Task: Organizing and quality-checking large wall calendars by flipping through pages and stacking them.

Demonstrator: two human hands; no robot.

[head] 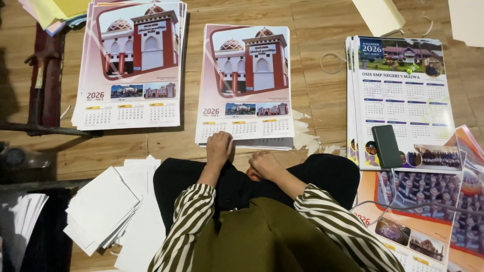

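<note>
Hands low in view, over black-clad lap. Left hand [219,147] rests fingers flat and spread on bottom edge of middle calendar stack [246,85] on wooden floor [317,95]; no grip. Right hand [264,165] curled into loose fist just below same stack, holding nothing visible. Second calendar stack [132,65] farther left. White paper sheets [103,206] beside left knee. Dark phone [386,146] lies on blue-headed calendars [401,95] at right.

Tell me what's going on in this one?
A person in striped sleeves sits on a wooden floor among stacks of printed calendars. The left hand rests on the bottom edge of the middle calendar stack; the right hand is curled just below it, holding nothing visible. Blank white sheets lie to the left.
</note>
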